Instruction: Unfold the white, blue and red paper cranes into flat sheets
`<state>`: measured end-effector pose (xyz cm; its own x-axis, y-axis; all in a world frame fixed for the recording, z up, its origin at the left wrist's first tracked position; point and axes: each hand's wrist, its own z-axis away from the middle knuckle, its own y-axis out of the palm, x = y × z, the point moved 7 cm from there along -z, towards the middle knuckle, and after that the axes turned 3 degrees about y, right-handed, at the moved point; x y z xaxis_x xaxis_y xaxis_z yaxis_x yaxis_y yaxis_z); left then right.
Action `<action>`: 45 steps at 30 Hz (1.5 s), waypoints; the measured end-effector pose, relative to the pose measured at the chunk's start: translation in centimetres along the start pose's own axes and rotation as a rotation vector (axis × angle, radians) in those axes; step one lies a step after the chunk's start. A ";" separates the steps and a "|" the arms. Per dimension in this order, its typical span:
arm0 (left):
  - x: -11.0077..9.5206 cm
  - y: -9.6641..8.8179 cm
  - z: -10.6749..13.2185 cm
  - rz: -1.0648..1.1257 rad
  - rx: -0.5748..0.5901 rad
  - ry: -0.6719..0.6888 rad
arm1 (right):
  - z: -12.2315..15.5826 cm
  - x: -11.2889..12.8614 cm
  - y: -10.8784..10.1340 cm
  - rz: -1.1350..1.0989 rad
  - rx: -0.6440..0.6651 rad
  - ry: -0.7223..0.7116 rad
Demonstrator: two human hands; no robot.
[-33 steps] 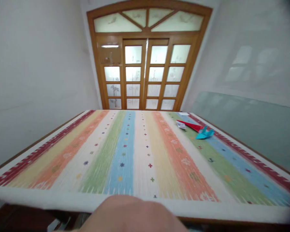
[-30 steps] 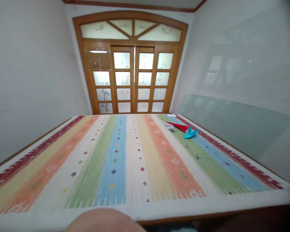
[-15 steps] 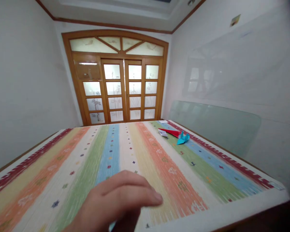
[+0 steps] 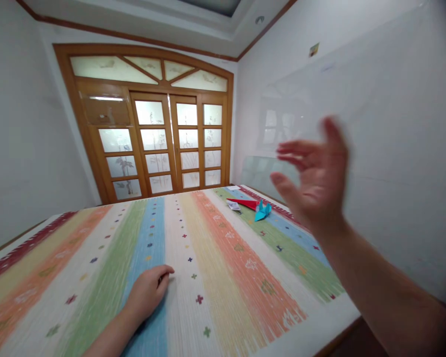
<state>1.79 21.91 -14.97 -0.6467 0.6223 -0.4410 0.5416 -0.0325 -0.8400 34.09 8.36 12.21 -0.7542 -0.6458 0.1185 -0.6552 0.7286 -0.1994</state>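
Much cloth (image 4: 223,238) beyond left hand (image 4: 146,292) (right (image 4: 314,183) perhaps open)

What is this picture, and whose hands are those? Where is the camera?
There is no machine here, just a person's two bare hands. The picture comes from a camera worn on that person's head. It looks forward and down, so you see what they see. The left hand rests on the striped cloth with its fingers curled. I cannot tell whether anything is tucked under them. The right hand is lifted in the air, open and blurry, and holds nothing. Far off on the cloth lie a red folded paper, a turquoise folded paper and a small white folded paper. Behind the table stands a wooden door with glass panes.
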 end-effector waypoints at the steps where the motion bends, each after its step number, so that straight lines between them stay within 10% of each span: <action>1: 0.4 0.5 0.1 -0.002 0.015 -0.007 | 0.8 -2.7 1.3 0.028 0.021 0.110; 6: 0.4 1.3 0.2 -0.012 0.052 -0.035 | 11.2 -19.2 8.0 0.262 0.249 0.748; 11: 0.7 1.6 0.0 0.009 0.081 -0.071 | 20.0 -25.9 10.8 0.382 0.418 0.910; 23: 0.9 1.7 -0.1 0.048 0.116 -0.113 | 24.1 -28.2 18.3 0.597 0.554 0.876; 45: 0.7 1.2 0.1 0.131 0.047 -0.107 | 22.2 -31.4 20.6 0.756 0.607 0.927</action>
<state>1.97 22.24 -16.35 -0.6270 0.5233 -0.5770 0.6010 -0.1462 -0.7857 45.23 38.52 -17.22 -0.8289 0.4355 0.3511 -0.1276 0.4639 -0.8767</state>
